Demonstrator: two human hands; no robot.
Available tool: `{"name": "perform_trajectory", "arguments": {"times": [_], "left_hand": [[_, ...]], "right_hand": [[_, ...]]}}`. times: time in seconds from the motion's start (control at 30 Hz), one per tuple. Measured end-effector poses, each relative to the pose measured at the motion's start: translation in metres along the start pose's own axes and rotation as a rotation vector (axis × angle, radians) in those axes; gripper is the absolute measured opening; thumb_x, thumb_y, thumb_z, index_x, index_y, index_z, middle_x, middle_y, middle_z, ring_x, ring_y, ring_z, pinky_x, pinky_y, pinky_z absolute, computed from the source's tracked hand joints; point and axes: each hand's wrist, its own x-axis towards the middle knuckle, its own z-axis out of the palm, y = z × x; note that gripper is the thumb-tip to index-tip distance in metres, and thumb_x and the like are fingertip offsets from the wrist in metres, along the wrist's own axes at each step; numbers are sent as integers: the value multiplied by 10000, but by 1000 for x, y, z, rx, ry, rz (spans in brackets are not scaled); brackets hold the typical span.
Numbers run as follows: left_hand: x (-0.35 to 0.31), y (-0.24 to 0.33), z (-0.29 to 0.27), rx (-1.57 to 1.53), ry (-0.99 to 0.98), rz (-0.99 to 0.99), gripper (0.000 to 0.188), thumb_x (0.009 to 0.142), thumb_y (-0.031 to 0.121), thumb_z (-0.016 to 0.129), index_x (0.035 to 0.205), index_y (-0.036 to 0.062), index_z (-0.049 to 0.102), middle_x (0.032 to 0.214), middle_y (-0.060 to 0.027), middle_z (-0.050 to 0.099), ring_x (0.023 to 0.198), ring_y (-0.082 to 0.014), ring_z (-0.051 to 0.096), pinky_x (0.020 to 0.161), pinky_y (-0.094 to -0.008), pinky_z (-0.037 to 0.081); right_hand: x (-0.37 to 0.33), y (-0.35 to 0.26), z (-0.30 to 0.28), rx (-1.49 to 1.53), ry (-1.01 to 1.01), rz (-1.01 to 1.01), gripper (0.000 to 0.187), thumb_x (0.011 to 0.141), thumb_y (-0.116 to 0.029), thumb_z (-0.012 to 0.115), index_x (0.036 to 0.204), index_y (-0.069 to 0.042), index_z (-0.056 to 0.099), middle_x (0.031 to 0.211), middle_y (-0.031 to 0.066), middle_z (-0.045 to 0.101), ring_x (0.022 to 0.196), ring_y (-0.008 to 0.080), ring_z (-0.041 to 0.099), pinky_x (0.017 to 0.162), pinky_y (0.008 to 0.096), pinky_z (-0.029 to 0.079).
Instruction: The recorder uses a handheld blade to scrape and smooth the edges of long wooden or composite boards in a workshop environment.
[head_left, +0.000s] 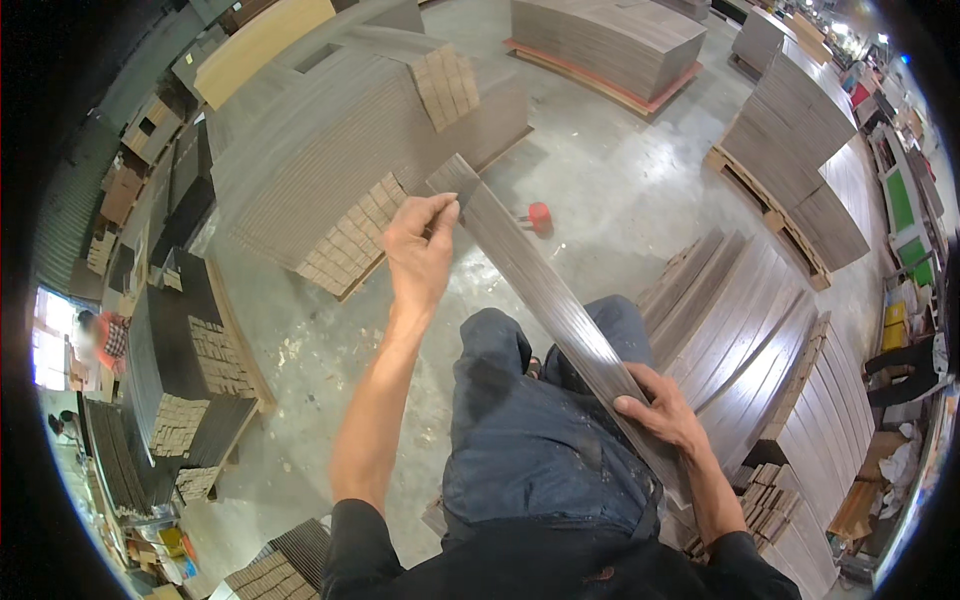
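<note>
Left hand pinching far end of long grey plank; right hand clamped on near end, above lap. Could twist or slip from that fingertip pinch, likely clipping the stacked planks just right. Thin, flat, smooth-faced, finely grained; concrete floor dusty.

Light: bright, even overhead | shadows: soft | glare: top right | edges: fisheye bend, black rim | focus: sharp centre
</note>
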Motion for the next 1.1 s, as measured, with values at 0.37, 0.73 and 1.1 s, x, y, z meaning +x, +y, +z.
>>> {"name": "perform_trajectory", "arguments": {"times": [0.37,0.73,1.1], "left_hand": [[-124,17,39,-19,-330,289,224,867,-27,725,1080,39,740,909,-128,684,786,-265,675,668,-350,538],[-116,31,50,-113,-216,-6,130,911,-4,717,1038,7,742,891,-97,673,696,-167,606,620,-297,486],[-148,56,71,-190,-382,-36,132,887,-10,742,1018,-8,754,850,-82,670,681,-149,571,612,-281,442]], "right_hand": [[11,-8,8,25,9,-32,716,959,-531,642,1423,8,561,1370,224,633,1268,362,596,1054,480,460],[19,6,14,601,-23,-2,782,951,-543,661,1468,25,519,1187,184,683,998,231,696,800,353,591],[39,26,18,917,19,-20,684,1058,-503,504,1543,-23,456,1174,96,680,971,162,652,826,306,547]]}}
